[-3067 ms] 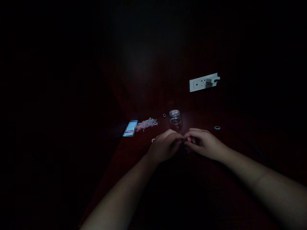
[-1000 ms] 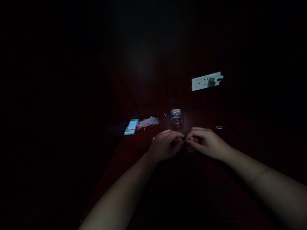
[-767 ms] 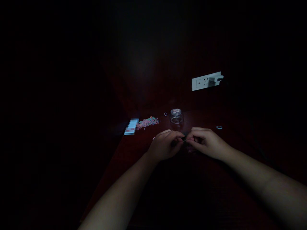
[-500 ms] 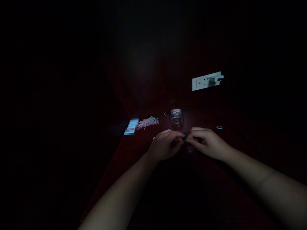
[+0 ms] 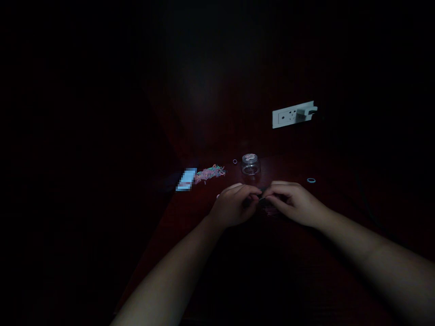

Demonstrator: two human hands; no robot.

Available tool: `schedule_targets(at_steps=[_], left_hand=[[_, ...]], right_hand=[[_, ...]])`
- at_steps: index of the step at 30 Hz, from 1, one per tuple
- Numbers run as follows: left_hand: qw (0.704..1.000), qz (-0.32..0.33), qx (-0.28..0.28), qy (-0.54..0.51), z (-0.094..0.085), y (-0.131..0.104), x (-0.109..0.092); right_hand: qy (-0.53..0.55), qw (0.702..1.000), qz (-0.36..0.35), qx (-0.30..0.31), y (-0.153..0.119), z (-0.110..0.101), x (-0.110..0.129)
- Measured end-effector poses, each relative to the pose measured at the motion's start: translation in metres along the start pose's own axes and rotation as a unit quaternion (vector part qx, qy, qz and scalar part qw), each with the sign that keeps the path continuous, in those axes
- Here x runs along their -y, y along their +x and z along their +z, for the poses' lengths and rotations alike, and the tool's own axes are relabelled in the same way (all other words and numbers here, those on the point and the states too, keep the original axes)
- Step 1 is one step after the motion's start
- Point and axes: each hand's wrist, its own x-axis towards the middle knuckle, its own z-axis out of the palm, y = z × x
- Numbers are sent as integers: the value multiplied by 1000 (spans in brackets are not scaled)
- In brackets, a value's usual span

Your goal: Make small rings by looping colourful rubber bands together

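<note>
My left hand (image 5: pixel 236 203) and my right hand (image 5: pixel 292 201) meet over the dark red table, fingertips almost touching. Both are closed in a pinch on a thin pale strand (image 5: pixel 261 198), which looks like a small elastic band; most of it is hidden by the fingers. Just below the right fingertips lies a dim pinkish bunch of thin bands (image 5: pixel 271 211). Beyond the hands stands a clear round jar (image 5: pixel 250 168) with a patterned lid. To its left is a heap of colourful small elastic bands (image 5: pixel 211 173).
A lit, pixelated rectangle (image 5: pixel 186 179) lies left of the heap. One small ring (image 5: pixel 234 161) sits near the jar, and a light-blue ring (image 5: pixel 311 180) lies at right. A wall socket (image 5: pixel 292 115) holds a plug. Surroundings are very dark.
The fingertips have shifted very slightly, and the strand between them now looks paler. Everything on the table stays in place.
</note>
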Motion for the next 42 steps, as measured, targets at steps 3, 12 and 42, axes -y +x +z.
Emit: schedule_targets(at_steps=[3,12,42], left_hand=[[1000,0,0,0,-1,0,0],[1000,5,1,9,-3,1,-2],[965,-230,97,-81,-58,-58,56]], right_hand=[[-3,1000,4,2,0,0,0],[1,1000,-6,-3,1,0,1],[10,999,40,-11,-5,3,-10]])
